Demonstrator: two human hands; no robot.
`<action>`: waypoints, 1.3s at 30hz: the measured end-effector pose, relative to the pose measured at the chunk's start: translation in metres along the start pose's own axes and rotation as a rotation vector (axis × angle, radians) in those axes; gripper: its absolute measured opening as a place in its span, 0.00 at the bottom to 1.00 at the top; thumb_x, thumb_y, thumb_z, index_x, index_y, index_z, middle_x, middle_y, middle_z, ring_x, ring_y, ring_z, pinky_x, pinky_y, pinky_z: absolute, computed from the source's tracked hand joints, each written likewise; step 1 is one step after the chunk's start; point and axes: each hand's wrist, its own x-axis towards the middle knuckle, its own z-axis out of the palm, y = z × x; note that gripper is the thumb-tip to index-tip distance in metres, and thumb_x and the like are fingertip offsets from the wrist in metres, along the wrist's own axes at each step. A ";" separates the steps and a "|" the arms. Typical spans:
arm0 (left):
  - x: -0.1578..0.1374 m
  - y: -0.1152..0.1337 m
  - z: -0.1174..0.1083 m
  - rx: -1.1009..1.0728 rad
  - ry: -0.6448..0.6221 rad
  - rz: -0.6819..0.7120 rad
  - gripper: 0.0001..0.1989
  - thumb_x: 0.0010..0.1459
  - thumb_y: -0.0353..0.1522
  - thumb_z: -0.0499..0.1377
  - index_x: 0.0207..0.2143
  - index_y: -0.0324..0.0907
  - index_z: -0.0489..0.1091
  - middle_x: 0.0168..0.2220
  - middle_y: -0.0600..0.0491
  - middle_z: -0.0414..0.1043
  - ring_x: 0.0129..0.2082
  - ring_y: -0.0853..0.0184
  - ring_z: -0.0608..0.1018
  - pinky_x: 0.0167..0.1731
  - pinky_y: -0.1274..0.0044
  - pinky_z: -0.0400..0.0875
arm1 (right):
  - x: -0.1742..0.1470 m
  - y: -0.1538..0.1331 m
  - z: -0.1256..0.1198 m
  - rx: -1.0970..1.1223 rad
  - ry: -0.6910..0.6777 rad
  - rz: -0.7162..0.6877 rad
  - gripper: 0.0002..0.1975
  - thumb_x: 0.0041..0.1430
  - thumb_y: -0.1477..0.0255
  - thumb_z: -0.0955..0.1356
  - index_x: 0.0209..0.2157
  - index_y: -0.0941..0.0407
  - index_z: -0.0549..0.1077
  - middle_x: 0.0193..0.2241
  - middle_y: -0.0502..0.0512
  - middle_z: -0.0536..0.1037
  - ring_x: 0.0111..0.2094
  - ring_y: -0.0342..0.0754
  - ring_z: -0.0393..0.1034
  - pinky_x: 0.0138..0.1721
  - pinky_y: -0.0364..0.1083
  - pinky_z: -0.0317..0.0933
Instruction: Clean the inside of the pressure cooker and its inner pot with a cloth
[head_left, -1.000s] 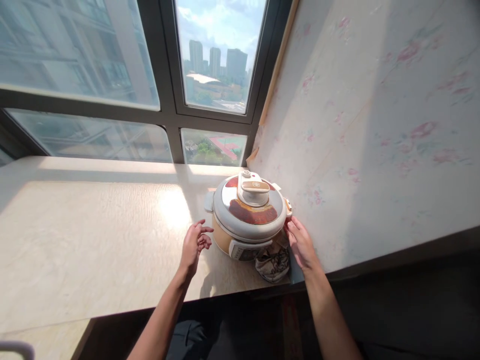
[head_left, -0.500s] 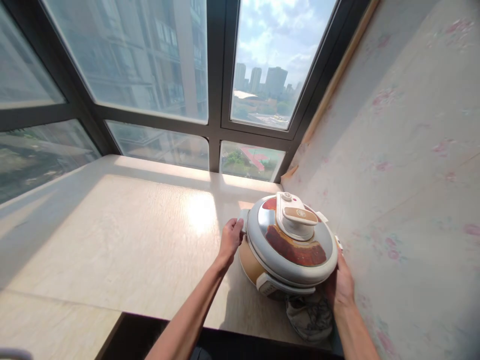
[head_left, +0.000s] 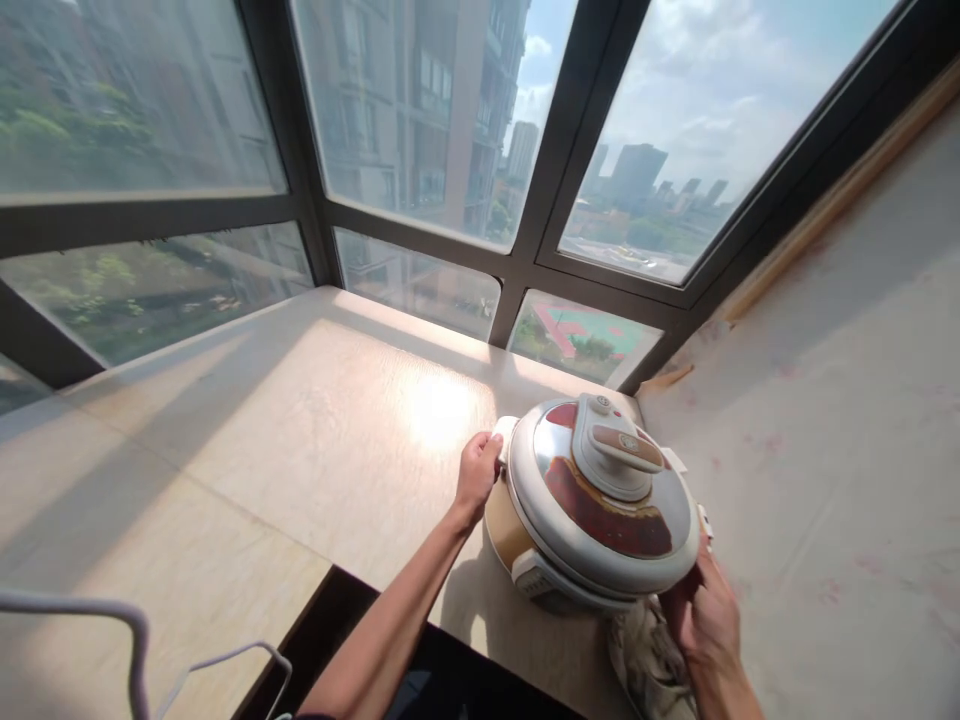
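An electric cooking pot (head_left: 517, 535) with a beige body, white rim and handles is held between both my hands. Its lid (head_left: 607, 540) is on, with a see-through band showing dark reddish brown and a tan-topped knob. My left hand (head_left: 478, 475) is closed around the white side handle on the left. On the far right, my right hand (head_left: 705, 605) grips the pot's other side from below; its fingertips are partly hidden. Beneath the pot, near my right wrist, lies a crumpled greyish shoe-like item (head_left: 652, 660), partly covered.
The pale sill (head_left: 300, 430) stretches left beneath dark-framed windows (head_left: 517, 270). Flowered wallpaper (head_left: 840, 480) covers the wall close on the right. A grey cable (head_left: 139, 650) loops at the lower left. The sill's front edge drops to a dark gap (head_left: 465, 660).
The view has swung left and tilts, so the windows appear further right. The pot, in both hands, appears slightly right and lifted a little. The grey cable has come into view.
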 end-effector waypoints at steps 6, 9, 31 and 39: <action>0.000 0.029 -0.074 -0.025 0.117 0.033 0.23 0.49 0.51 0.63 0.28 0.43 0.62 0.15 0.64 0.53 0.14 0.75 0.58 0.16 0.82 0.49 | -0.029 0.027 0.070 0.001 -0.164 0.074 0.26 0.57 0.57 0.74 0.55 0.50 0.76 0.53 0.54 0.80 0.57 0.54 0.73 0.61 0.55 0.67; 0.000 0.048 -0.114 -0.043 0.208 0.063 0.22 0.49 0.51 0.63 0.29 0.42 0.63 0.15 0.64 0.54 0.14 0.75 0.59 0.16 0.82 0.49 | -0.047 0.041 0.112 0.033 -0.304 0.087 0.27 0.57 0.57 0.74 0.57 0.50 0.75 0.56 0.54 0.77 0.59 0.54 0.71 0.62 0.55 0.65; 0.036 0.159 -0.369 -0.112 1.038 0.367 0.15 0.45 0.43 0.61 0.27 0.42 0.63 0.16 0.63 0.56 0.16 0.74 0.61 0.19 0.80 0.55 | -0.114 0.191 0.385 0.040 -0.841 0.186 0.27 0.58 0.55 0.71 0.56 0.52 0.71 0.51 0.54 0.79 0.57 0.54 0.72 0.57 0.54 0.68; 0.050 0.163 -0.381 0.089 1.168 0.410 0.11 0.52 0.38 0.59 0.24 0.40 0.65 0.20 0.60 0.58 0.23 0.72 0.61 0.25 0.79 0.58 | -0.112 0.207 0.396 0.056 -0.862 0.153 0.29 0.58 0.53 0.70 0.57 0.53 0.70 0.53 0.56 0.78 0.58 0.54 0.70 0.59 0.55 0.66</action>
